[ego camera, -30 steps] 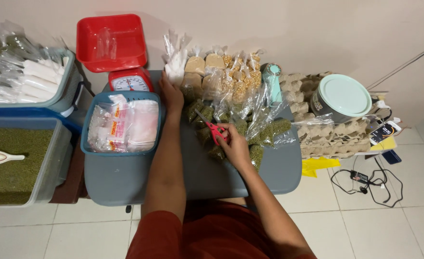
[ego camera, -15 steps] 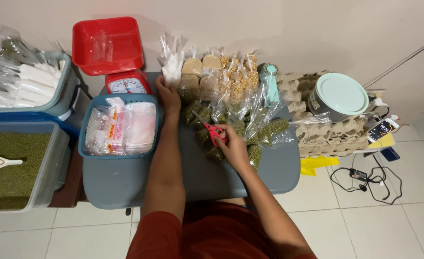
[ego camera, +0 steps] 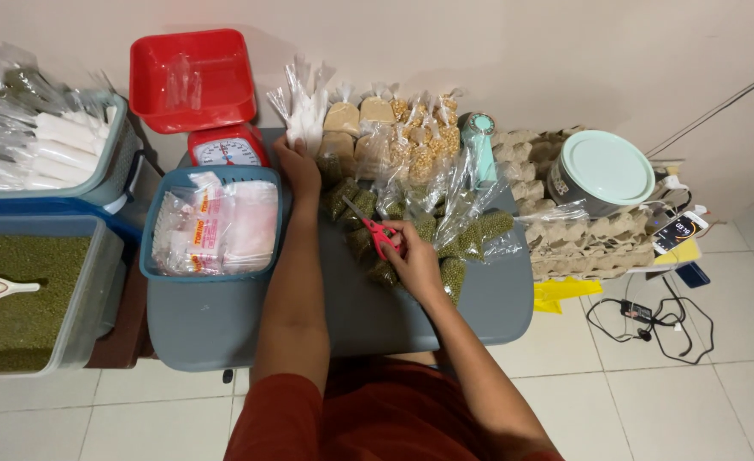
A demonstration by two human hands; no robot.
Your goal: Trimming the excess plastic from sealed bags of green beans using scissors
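Observation:
My left hand (ego camera: 296, 164) reaches to the back of the grey table (ego camera: 368, 312) and touches a bunch of empty clear plastic bags (ego camera: 304, 104). Red-handled scissors (ego camera: 375, 228) sit in my right hand (ego camera: 414, 260), blades pointing up-left over small clear bags of green beans (ego camera: 462, 243). Behind these stand bags of yellow and tan grains (ego camera: 398, 137).
A blue basket of packets (ego camera: 215, 224) sits left on the table. Behind it is a red kitchen scale with tray (ego camera: 198, 90). Far left are a tub of green beans with a white scoop (ego camera: 18, 294) and a bin of bags (ego camera: 31, 145). Egg cartons, a mint-lidded pot (ego camera: 603, 171) and cables lie right.
My left hand has stayed at the empty bags. My right hand with the scissors has shifted only slightly over the green bean bags.

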